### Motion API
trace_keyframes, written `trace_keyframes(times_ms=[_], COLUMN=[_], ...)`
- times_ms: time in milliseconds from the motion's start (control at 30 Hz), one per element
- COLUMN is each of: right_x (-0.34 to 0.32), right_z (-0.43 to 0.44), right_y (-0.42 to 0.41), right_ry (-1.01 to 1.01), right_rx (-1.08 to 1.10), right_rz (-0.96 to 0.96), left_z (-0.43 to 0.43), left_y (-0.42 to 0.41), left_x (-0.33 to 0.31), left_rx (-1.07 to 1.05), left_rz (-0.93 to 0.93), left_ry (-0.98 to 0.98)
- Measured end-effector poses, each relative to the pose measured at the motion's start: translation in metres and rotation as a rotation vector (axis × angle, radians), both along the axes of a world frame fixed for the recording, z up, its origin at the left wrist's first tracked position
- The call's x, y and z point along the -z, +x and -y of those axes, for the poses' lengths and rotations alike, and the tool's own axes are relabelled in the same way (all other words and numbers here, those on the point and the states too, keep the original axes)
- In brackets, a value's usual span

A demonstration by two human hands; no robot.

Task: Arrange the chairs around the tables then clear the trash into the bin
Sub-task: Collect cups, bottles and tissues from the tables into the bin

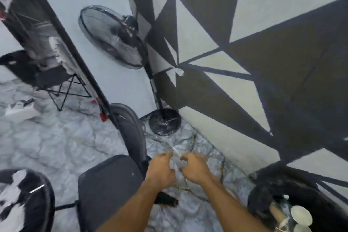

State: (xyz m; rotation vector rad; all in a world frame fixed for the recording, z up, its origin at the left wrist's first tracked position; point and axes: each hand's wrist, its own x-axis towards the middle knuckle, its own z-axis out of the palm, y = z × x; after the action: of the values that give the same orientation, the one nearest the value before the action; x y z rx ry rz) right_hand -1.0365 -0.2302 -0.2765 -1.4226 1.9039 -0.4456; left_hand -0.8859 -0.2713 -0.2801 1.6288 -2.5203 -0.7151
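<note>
Both my hands are out in front of me over the marbled floor, holding a crumpled piece of clear plastic (177, 158) between them. My left hand (162, 169) pinches its left side and my right hand (194, 169) grips its right side with curled fingers. A dark grey chair (111, 184) stands just left of my hands, its curved backrest (131, 130) rising behind the seat. At the lower right is a bin lined with a black bag (267, 194), with white cups (301, 216) and other trash inside.
A black standing fan (113, 37) is in the corner, its round base (164, 121) on the floor beyond my hands. A black-and-white patterned wall runs along the right. A round table (22, 199) is at the lower left. A folding chair (47, 75) shows in the mirror.
</note>
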Motion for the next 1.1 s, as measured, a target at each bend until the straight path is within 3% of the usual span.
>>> trace_keyframes(times_ms=[367,633,800,933,1100], right_x=[-0.027,-0.037,-0.037,-0.043,-0.051], right_z=[0.029,0.043,0.078,0.12,0.163], right_y=[0.318,0.496,0.574,0.613,0.621], right_ry=[-0.039,-0.102,-0.178,-0.255,-0.305], right_rx=[-0.682,-0.994,-1.016,-0.858,-0.775], right_rz=[-0.072,-0.028,-0.013,0.078,0.004], left_z=[-0.066,-0.099,-0.075,-0.039,0.03], left_y=[0.325,0.472,0.535,0.571,0.604], left_x=[0.006,-0.019,-0.044,-0.056,-0.059], left_rx=[-0.593,-1.01,-1.107,-1.152,-1.088], left_rz=[-0.073,-0.104,-0.118,-0.14,-0.12], left_ry=[-0.019,-0.112,-0.208,-0.25,-0.135])
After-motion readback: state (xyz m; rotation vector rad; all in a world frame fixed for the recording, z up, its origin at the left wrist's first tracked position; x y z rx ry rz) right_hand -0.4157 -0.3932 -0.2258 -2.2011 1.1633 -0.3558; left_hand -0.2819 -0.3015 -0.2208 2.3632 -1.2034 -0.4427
